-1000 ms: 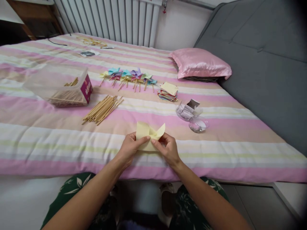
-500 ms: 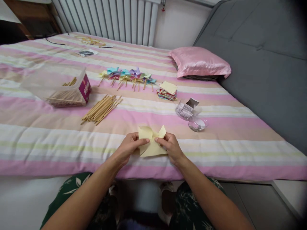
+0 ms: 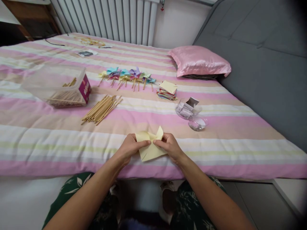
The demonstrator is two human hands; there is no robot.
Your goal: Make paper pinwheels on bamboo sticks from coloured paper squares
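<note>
Between my hands, above the near edge of the bed, is a pale yellow paper square (image 3: pixel 151 152) with slits cut in from its corners. Its far corners curl up and fold toward the middle. My left hand (image 3: pixel 131 147) pinches the left side, thumb on top near the centre. The right side is pinched by my right hand (image 3: pixel 169 146), its thumb pressed close to the other thumb. My fingers under the paper are hidden. Farther off lie several finished pinwheels (image 3: pixel 135 73) on sticks, in blue, purple, yellow and green.
A heap of wooden sticks (image 3: pixel 102 110) lies left of centre, beside a clear plastic bin (image 3: pixel 54 100) holding more. To the right are a stack of coloured paper (image 3: pixel 167 91), a clear container (image 3: pixel 187 109) and a small dish of metal bits (image 3: pixel 197 124). Behind is a pink pillow (image 3: pixel 200 62).
The yellow paper has turned slightly in my hands and shifted a little to the left, its near corner dipping lower. Both hands keep their pinch. The other things have not moved.
</note>
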